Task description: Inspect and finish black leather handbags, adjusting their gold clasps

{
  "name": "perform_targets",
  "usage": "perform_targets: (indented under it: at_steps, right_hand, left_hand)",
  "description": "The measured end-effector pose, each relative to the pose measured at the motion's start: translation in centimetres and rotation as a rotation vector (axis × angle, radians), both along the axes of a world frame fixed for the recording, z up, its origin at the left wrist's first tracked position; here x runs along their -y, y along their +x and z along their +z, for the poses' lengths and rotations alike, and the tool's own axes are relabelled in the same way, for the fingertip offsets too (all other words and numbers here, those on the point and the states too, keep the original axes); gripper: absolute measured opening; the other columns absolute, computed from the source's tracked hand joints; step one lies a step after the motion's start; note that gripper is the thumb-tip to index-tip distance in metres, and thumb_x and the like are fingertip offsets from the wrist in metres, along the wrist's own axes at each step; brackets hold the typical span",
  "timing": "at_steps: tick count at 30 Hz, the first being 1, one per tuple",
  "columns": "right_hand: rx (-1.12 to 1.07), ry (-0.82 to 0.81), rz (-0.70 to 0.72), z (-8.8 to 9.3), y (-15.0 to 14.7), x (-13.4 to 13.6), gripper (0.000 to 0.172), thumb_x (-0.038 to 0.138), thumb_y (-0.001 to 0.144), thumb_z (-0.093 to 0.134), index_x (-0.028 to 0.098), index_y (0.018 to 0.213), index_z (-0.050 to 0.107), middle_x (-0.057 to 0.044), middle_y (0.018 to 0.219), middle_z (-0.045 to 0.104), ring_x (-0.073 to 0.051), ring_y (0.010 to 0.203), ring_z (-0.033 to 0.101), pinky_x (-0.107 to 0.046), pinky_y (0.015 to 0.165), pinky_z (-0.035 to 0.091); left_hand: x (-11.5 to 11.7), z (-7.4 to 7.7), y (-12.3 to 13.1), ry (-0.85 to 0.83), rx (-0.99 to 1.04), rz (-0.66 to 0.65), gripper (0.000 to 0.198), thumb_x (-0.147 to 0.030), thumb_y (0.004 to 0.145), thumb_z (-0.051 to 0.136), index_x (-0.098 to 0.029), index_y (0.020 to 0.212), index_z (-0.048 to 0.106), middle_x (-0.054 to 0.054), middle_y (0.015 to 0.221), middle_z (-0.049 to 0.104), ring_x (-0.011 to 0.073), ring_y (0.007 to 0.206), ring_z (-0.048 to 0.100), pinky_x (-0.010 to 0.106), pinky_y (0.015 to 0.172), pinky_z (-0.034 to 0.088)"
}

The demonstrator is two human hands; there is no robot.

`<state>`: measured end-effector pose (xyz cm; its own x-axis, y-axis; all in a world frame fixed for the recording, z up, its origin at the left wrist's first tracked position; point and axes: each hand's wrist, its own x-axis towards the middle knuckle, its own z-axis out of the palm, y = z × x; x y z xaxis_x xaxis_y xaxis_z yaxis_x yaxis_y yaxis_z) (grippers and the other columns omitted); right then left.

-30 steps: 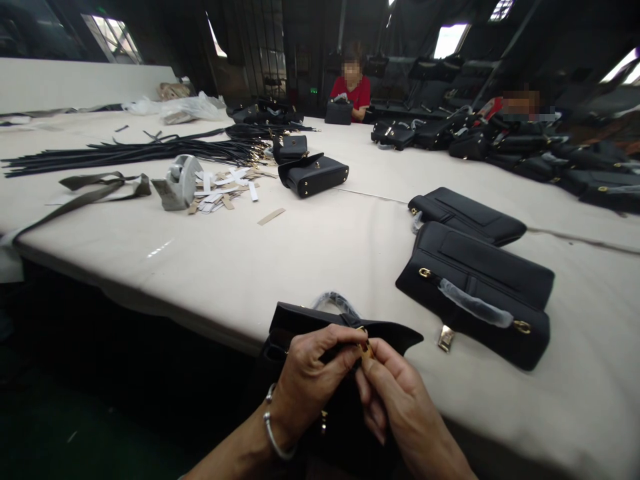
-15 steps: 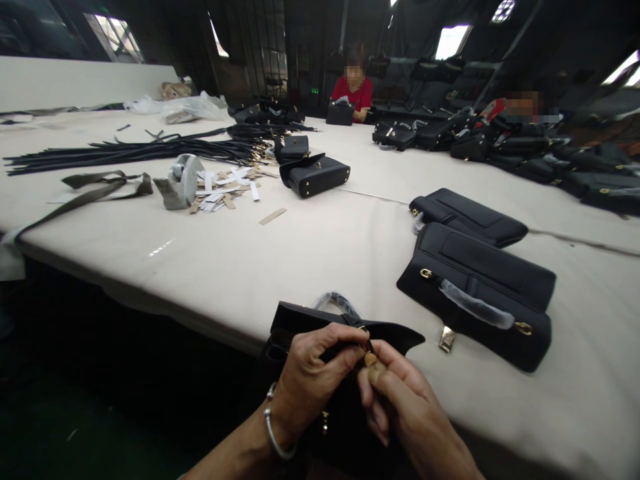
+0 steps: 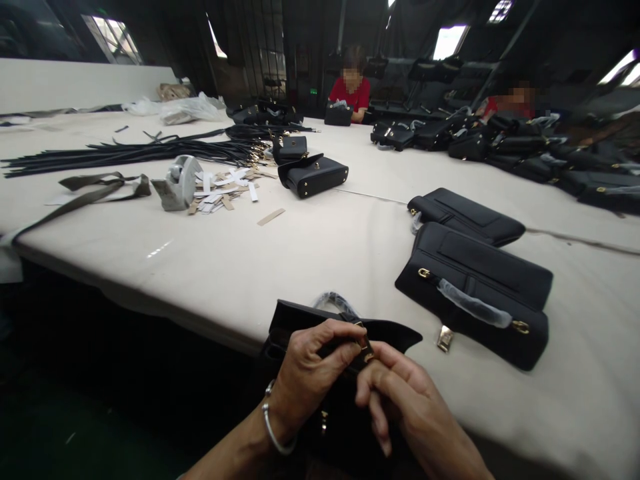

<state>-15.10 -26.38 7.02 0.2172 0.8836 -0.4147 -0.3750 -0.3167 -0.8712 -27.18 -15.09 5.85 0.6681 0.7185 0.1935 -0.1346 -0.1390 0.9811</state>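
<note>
Presently the left hand (image 3: 313, 373) is pinching a gold clasp (image 3: 369, 356) in a nearly closed grip; the right hand (image 3: 400, 387) is touching it, grip unclear; the black bag (image 3: 345, 407) is resting at the tabletop's (image 3: 240, 260) near edge.

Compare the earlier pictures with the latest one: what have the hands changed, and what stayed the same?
The right hand has shifted slightly down and toward the picture's right, its lower fingers more spread; whether it has let go of the metal fitting cannot be told. The left hand stays pinched at the fitting, and the nearer bag lying on the table is where it was.
</note>
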Motion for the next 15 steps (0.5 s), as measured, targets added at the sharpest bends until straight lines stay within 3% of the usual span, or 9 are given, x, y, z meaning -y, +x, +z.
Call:
perform_targets:
  at_steps: [2,6,12,15]
  right_hand:
    - [0.043,-0.048,0.041,0.32,0.42,0.13,0.031,0.048,0.089,0.056,0.019,0.1,0.053,0.002,0.073,0.065,-0.006,0.04,0.048,-0.017,0.035,0.041]
    - [0.151,-0.151,0.082,0.39,0.89,-0.07,0.045,0.063,0.084,0.057,0.018,0.078,0.051,0.002,0.06,0.063,-0.004,0.032,0.043,-0.014,0.03,0.03]
    - [0.153,-0.169,-0.062,0.17,0.45,-0.68,0.051,0.069,0.077,0.061,0.019,0.069,0.049,0.007,0.043,0.05,-0.002,0.029,0.029,-0.015,0.03,0.018]
    - [0.15,-0.146,-0.137,0.16,0.33,-0.72,0.049,0.065,0.077,0.063,0.019,0.068,0.048,0.008,0.042,0.048,-0.001,0.03,0.027,-0.016,0.032,0.013]
  left_hand:
    - [0.02,-0.13,0.04,0.027,-0.005,0.008,0.018,-0.015,0.087,0.068,-0.023,0.102,0.074,0.0,0.096,0.076,0.0147,0.087,0.072,0.018,0.08,0.058]
    - [0.16,-0.22,0.13,0.147,-0.008,0.058,0.02,-0.013,0.086,0.068,-0.023,0.103,0.073,0.0,0.098,0.075,0.0142,0.086,0.072,0.018,0.079,0.059]
    - [0.43,-0.45,0.42,0.458,0.089,0.113,0.026,-0.006,0.087,0.065,-0.02,0.109,0.069,0.002,0.1,0.075,0.0125,0.088,0.072,0.016,0.082,0.058]
    - [0.36,-0.57,0.61,0.531,0.135,0.126,0.027,-0.004,0.087,0.065,-0.018,0.11,0.068,0.003,0.097,0.075,0.0111,0.087,0.072,0.013,0.082,0.056]
